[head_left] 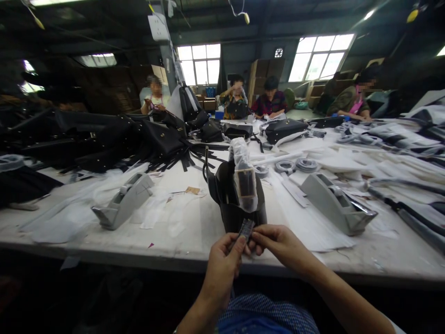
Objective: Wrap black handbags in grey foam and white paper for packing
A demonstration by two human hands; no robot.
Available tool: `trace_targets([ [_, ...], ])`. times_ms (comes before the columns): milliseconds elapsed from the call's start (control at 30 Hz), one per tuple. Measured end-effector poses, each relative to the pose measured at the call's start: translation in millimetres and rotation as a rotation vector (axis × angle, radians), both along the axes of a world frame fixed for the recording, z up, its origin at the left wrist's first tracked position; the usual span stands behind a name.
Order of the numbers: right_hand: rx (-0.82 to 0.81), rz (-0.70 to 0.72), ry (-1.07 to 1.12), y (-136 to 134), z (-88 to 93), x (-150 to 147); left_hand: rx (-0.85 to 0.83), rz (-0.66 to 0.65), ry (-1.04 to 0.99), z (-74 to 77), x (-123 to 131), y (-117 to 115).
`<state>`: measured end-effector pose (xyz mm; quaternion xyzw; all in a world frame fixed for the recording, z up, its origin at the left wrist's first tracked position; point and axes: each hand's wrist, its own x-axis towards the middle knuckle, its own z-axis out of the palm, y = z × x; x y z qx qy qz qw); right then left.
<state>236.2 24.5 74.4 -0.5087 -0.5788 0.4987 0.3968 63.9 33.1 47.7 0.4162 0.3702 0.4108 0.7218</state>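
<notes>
My left hand (pixel 222 264) and my right hand (pixel 278 243) meet at the near table edge. Both pinch a small dark flat piece (pixel 246 228) between thumb and fingers. Just beyond it stands a black handbag (pixel 229 195), upright on the table. A clear plastic wrap (pixel 244 178) with a dark part inside rises from the bag's front. My forearms reach up from the bottom of the view.
A grey tape dispenser (pixel 121 202) sits left of the bag and another one (pixel 335 204) sits right. Black bags (pixel 104 139) pile at the back left. Tape rolls (pixel 295 165) and white sheets lie to the right. Several people sit at the far side.
</notes>
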Motion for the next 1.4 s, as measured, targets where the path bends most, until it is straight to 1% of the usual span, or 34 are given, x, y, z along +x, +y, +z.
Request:
trace_targets([
  [67, 0.007, -0.008, 0.023, -2.9, -4.3, -2.1, -0.106, -0.069, -0.058, 1.0, -2.3, 0.0],
  [167, 0.041, -0.121, -0.031, -4.4, -11.7, -9.0, -0.203, -0.123, -0.110, 3.0, -3.5, 1.2],
  [267, 0.077, -0.248, -0.101, -3.5, -18.5, -16.0, -0.236, -0.160, -0.100, 5.8, -2.9, 3.1],
  [333, 0.075, -0.275, -0.119, -2.3, -20.2, -19.2, -0.229, -0.174, -0.081, 8.0, -2.9, 4.4],
  [600, 0.112, -0.257, -0.252, 4.3, -7.2, -26.7, -0.219, -0.171, -0.055, 13.2, -10.7, 9.2],
  [767, 0.127, -0.235, -0.303, 7.4, -4.1, -30.6, -0.226, -0.166, -0.072, 15.4, -16.3, 9.6],
  [900, 0.144, -0.226, -0.333, 8.5, -1.9, -34.7, -0.218, -0.165, -0.085, 13.5, -20.1, 9.8],
  [1033, 0.183, -0.258, -0.422, 9.3, 0.3, -39.1, -0.230, -0.176, -0.095, 11.2, -21.6, 8.6],
  [1167, 0.223, -0.251, -0.411, 10.3, 0.3, -40.8, -0.229, -0.174, -0.112, 10.1, -21.2, 6.0],
  [1300, 0.181, -0.231, -0.391, 13.6, -1.9, -40.5, -0.229, -0.205, -0.127, 8.7, -18.6, 4.6],
  [1400, 0.129, -0.240, -0.392, 17.0, -5.0, -38.8, -0.240, -0.199, -0.123, 9.3, -16.2, 4.7],
])
